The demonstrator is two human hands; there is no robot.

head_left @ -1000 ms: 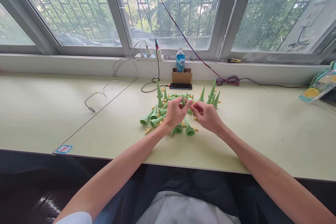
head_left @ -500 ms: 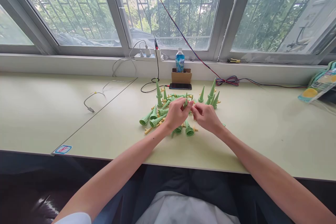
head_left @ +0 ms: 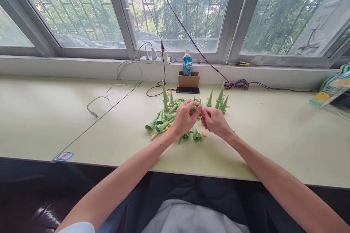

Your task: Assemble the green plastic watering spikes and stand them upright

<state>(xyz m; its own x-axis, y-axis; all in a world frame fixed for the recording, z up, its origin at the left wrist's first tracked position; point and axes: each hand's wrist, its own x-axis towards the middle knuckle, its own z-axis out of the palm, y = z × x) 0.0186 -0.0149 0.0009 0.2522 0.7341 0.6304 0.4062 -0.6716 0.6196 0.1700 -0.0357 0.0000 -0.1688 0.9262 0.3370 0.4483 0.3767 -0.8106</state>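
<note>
My left hand (head_left: 186, 118) is closed around a green plant watering spike; only a small green part shows between the fingers. Against its fingertips, my right hand (head_left: 216, 119) is pinched shut, and what it grips is hidden. Beneath and left of the hands lies a pile of green watering spikes (head_left: 163, 125) with yellow valves (head_left: 154, 135) among them. One spike (head_left: 197, 135) lies with its open end toward me, just below the hands. Several upright spikes (head_left: 220, 96) stand behind my right hand, and a tall one (head_left: 165, 98) stands at the back left of the pile.
A phone (head_left: 187, 90) lies behind the pile, before a small cardboard box (head_left: 189, 79) and a blue bottle (head_left: 187, 63). Bundled cables (head_left: 237, 84) run along the wall. A grey cable (head_left: 94, 114) lies at left, a plastic package (head_left: 329, 89) at far right.
The green spike in my left hand has tilted, so its tip no longer points up. My right hand has turned slightly, its fingers now lower. The pile is unchanged.
</note>
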